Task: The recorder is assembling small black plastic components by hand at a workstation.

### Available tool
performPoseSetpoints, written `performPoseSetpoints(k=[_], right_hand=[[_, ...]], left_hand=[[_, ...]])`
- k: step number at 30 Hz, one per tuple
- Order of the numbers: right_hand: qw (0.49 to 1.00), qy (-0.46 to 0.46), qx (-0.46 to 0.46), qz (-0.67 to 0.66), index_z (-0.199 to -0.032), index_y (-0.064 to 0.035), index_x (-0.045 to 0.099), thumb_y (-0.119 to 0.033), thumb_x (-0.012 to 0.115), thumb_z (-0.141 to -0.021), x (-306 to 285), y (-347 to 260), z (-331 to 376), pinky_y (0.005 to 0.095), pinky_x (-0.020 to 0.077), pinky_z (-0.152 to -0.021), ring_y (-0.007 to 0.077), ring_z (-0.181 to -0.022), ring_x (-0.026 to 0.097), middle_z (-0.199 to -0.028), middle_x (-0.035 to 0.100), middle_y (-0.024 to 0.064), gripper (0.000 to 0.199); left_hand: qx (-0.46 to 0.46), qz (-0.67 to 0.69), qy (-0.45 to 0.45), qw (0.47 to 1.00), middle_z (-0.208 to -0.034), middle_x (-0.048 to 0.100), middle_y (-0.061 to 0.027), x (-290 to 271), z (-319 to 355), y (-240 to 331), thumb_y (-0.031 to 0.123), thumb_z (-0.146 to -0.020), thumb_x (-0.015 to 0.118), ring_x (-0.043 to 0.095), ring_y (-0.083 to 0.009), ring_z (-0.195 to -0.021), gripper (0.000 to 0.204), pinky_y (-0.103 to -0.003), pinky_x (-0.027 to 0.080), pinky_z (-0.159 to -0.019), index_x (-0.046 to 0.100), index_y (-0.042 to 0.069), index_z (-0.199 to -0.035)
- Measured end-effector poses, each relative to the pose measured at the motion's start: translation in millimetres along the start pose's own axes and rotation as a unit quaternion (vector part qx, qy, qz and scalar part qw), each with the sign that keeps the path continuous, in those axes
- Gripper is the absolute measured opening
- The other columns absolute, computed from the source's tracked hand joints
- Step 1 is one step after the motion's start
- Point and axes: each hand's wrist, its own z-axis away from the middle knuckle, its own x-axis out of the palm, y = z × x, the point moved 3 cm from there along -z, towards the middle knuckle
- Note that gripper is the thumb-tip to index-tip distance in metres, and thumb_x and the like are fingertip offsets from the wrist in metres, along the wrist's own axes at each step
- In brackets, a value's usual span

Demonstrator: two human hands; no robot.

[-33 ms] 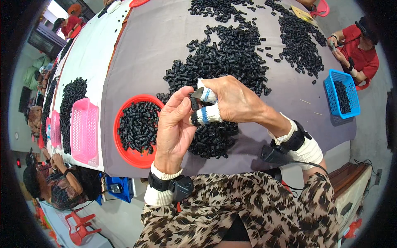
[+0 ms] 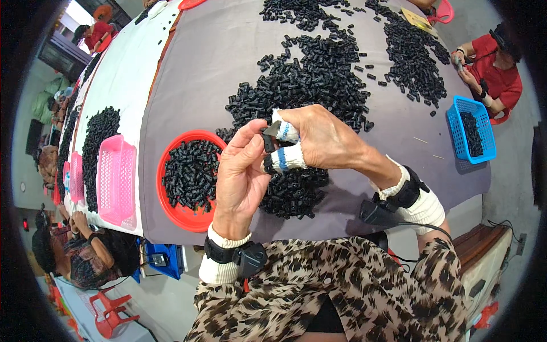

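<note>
Now our left hand [image 2: 239, 176] pinches a black plastic piece [image 2: 268, 143]; our right hand [image 2: 325, 137], fingers in white cloth [image 2: 293, 154], grips a pointed grey blade [image 2: 273, 128].

Diffuse, moderately bright light; fisheye distortion and dark vignetting.

Illumination on the grey tablecloth [image 2: 194, 74] is even, with soft-edged shadows, one lying beneath the blue basket [image 2: 469, 104] at its right edge. The white cloth [image 2: 128, 68] on its left reflects more strongly. Beyond its upper-left side, a bright opening [image 2: 75, 16] appears pale and washed out. Black pieces [image 2: 319, 80] on it merge into low-detail dark areas. Edges around it curve; the picture corners fall to black.
</note>
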Motion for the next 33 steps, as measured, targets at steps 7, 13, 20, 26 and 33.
performPoseSetpoints(k=[7,13,20,26,33], right_hand=[[1.000,-0.008,-0.011,0.006,-0.067,0.0022,0.051,-0.030,0.069,-0.066,2,2,-1,0.0370,0.0408,-0.052,0.0286,-0.053,0.053,-0.058,0.053,0.0148,0.037],[0.999,-0.024,-0.018,0.012,-0.068,0.0022,0.051,-0.028,0.068,-0.069,3,3,0,0.0384,0.0415,-0.053,0.0322,-0.056,0.056,-0.059,0.054,0.0166,0.035],[0.998,-0.056,-0.026,0.023,-0.084,-0.0008,0.055,-0.021,0.069,-0.071,5,3,0,0.0333,0.0447,-0.056,0.0229,-0.058,0.056,-0.068,0.059,0.0107,0.027],[0.996,-0.050,-0.041,-0.054,-0.070,0.0015,0.052,-0.026,0.065,-0.072,11,2,0,0.0369,0.0420,-0.054,0.0277,-0.053,0.055,-0.060,0.056,0.0152,0.031],[0.997,0.013,0.034,-0.072,-0.076,-0.0031,0.060,-0.032,0.063,-0.077,-19,23,8,0.0287,0.0414,-0.055,0.0119,-0.057,0.050,-0.061,0.056,0.0034,0.029]], left_hand=[[0.000,-0.018,0.027,0.999,-0.098,0.062,-0.0099,-3,-1,0,0.000,-0.085,0.054,0.061,-0.0152,-0.088,0.023,-0.028,0.051,-0.080,0.054,-0.002,-0.108],[0.002,-0.036,0.032,0.999,-0.097,0.062,-0.0104,-4,0,1,-0.001,-0.084,0.054,0.062,-0.0145,-0.086,0.023,-0.026,0.052,-0.078,0.055,-0.003,-0.107],[0.021,-0.058,0.030,0.998,-0.097,0.062,-0.0113,0,3,3,0.000,-0.084,0.055,0.062,-0.0163,-0.087,0.022,-0.027,0.052,-0.076,0.056,-0.004,-0.106],[0.059,-0.056,0.017,0.997,-0.096,0.061,-0.0127,-10,6,24,0.004,-0.084,0.057,0.060,-0.0178,-0.085,0.023,-0.032,0.051,-0.077,0.056,-0.001,-0.106],[0.194,-0.480,0.263,0.814,-0.090,0.061,-0.0042,-90,41,91,0.005,-0.082,0.058,0.053,-0.0075,-0.075,0.023,-0.021,0.041,-0.065,0.061,0.000,-0.105]])
